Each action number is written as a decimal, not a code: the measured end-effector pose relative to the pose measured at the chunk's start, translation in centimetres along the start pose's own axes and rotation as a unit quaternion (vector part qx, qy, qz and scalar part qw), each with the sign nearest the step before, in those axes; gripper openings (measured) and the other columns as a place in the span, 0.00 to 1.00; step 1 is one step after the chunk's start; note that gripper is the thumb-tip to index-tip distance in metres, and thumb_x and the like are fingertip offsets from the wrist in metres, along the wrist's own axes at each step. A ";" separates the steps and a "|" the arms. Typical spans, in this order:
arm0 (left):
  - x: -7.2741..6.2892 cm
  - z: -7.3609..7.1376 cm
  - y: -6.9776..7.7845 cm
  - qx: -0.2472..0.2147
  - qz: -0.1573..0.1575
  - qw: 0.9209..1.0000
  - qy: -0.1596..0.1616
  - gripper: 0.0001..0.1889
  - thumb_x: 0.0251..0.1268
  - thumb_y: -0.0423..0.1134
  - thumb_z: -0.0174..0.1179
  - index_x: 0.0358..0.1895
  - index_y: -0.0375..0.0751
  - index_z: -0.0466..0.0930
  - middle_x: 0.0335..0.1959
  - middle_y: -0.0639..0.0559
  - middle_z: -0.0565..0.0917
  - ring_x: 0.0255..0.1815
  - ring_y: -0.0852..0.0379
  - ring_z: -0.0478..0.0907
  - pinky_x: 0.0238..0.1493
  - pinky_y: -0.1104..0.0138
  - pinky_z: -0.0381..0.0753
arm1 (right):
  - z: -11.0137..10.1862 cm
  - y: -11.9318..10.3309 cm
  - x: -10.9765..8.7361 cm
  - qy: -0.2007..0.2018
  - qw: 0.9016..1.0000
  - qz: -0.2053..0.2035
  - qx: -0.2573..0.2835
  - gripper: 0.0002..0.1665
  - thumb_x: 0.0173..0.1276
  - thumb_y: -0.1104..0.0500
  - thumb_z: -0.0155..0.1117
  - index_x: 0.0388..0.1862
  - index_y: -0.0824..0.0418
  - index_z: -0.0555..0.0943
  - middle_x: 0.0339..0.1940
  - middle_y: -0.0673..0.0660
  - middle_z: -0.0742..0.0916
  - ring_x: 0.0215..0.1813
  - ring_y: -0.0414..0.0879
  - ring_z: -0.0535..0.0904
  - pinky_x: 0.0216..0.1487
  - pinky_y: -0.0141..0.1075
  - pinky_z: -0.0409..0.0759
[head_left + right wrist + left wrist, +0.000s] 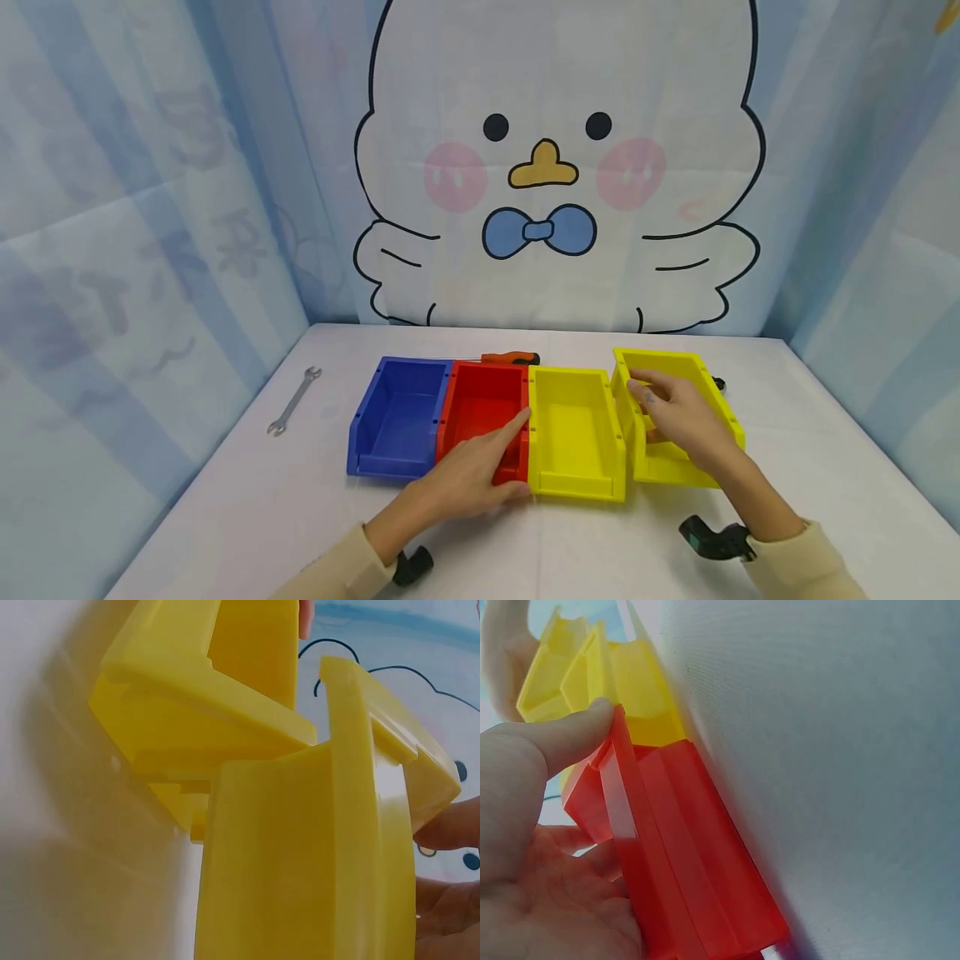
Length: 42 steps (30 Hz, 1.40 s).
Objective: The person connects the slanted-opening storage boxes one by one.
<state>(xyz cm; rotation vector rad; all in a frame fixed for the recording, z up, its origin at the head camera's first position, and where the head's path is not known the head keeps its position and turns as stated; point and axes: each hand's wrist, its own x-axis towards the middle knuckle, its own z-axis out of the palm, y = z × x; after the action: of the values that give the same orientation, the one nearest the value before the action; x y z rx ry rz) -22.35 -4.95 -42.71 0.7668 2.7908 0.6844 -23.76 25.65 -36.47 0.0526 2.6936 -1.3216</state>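
Note:
A blue bin (401, 417), a red bin (480, 400) and a yellow bin (576, 433) stand side by side. My left hand (472, 475) reaches over the red bin, its index finger stretched along the wall shared with the yellow one. In the left wrist view, its thumb (574, 731) touches the red bin's front corner. To the right, a second yellow bin (678, 471) stands slightly skewed, with a narrow gap at its front. My right hand (686, 417) grips this bin by its left wall; the right wrist view shows the fingers only partly.
A double-ended wrench (295, 402) lies on the white table (330, 517) at left. Behind the red bin lies an orange-handled screwdriver (510, 358). A small black object (719, 383) peeks out behind the right yellow bin. Printed curtains (547, 287) enclose the table's back and sides.

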 end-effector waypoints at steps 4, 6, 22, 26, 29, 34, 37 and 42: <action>0.0 0.0 0.1 0.000 0.002 1.000 0.001 0.56 0.67 0.57 0.71 0.88 0.69 0.39 0.82 0.54 0.71 0.75 0.50 0.77 0.74 0.50 0.80 | 0.1 0.1 0.1 -0.008 1.000 0.009 0.003 0.41 0.88 0.41 0.46 0.88 0.62 0.54 0.83 0.73 0.65 0.66 0.62 0.77 0.52 0.40 0.92; 0.0 0.0 0.1 -0.002 0.002 1.000 0.001 0.56 0.67 0.57 0.72 0.88 0.68 0.39 0.82 0.54 0.71 0.75 0.51 0.77 0.74 0.50 0.80 | 0.1 0.1 0.1 -0.008 1.000 0.010 0.003 0.41 0.88 0.41 0.46 0.88 0.62 0.54 0.84 0.73 0.65 0.66 0.62 0.77 0.52 0.40 0.92; 0.1 0.0 -0.1 -0.001 -0.002 1.000 -0.001 0.56 0.67 0.57 0.71 0.88 0.70 0.38 0.82 0.54 0.70 0.75 0.51 0.77 0.75 0.50 0.80 | 0.5 0.0 0.0 0.001 1.000 0.004 -0.001 0.39 0.88 0.44 0.48 0.87 0.61 0.56 0.82 0.72 0.68 0.61 0.58 0.77 0.48 0.36 0.91; 0.1 0.0 -0.1 0.001 0.000 1.000 -0.001 0.56 0.67 0.57 0.71 0.88 0.70 0.38 0.83 0.54 0.70 0.76 0.50 0.76 0.75 0.50 0.79 | 0.6 0.0 0.0 0.004 1.000 0.007 0.002 0.39 0.88 0.45 0.48 0.87 0.61 0.56 0.82 0.73 0.68 0.63 0.60 0.77 0.48 0.37 0.91; 0.1 0.0 -0.1 0.001 0.001 1.000 0.000 0.56 0.67 0.57 0.71 0.88 0.70 0.38 0.83 0.54 0.70 0.75 0.50 0.77 0.75 0.49 0.80 | 0.7 0.3 0.1 0.002 1.000 0.006 0.000 0.39 0.88 0.45 0.50 0.87 0.61 0.57 0.81 0.74 0.69 0.62 0.59 0.78 0.48 0.37 0.92; 0.1 0.1 0.0 0.000 0.000 1.000 -0.003 0.56 0.67 0.57 0.71 0.88 0.70 0.38 0.82 0.54 0.70 0.74 0.51 0.77 0.74 0.50 0.80 | 1.3 1.0 0.0 0.011 1.000 -0.006 0.004 0.38 0.87 0.45 0.51 0.86 0.61 0.59 0.77 0.74 0.74 0.60 0.57 0.82 0.45 0.37 0.92; 0.1 0.0 0.0 0.000 -0.003 1.000 -0.003 0.56 0.67 0.57 0.71 0.87 0.71 0.37 0.82 0.54 0.70 0.74 0.51 0.78 0.74 0.50 0.80 | 1.5 1.2 -0.2 0.020 1.000 -0.015 0.003 0.38 0.87 0.45 0.52 0.86 0.60 0.60 0.77 0.74 0.75 0.60 0.57 0.82 0.43 0.36 0.92; 0.1 0.0 0.0 -0.002 -0.006 1.000 -0.004 0.56 0.67 0.57 0.71 0.87 0.72 0.37 0.82 0.54 0.70 0.73 0.51 0.78 0.74 0.50 0.80 | 1.5 1.1 -0.2 0.021 1.000 -0.010 -0.001 0.38 0.87 0.44 0.52 0.86 0.60 0.60 0.78 0.75 0.73 0.59 0.57 0.81 0.43 0.35 0.91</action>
<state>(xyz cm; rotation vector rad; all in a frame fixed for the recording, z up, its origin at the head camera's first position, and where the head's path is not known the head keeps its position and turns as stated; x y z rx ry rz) -22.42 -4.90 -42.75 0.7505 2.7848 0.6831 -23.32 25.16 -38.25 0.0534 2.7370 -1.3369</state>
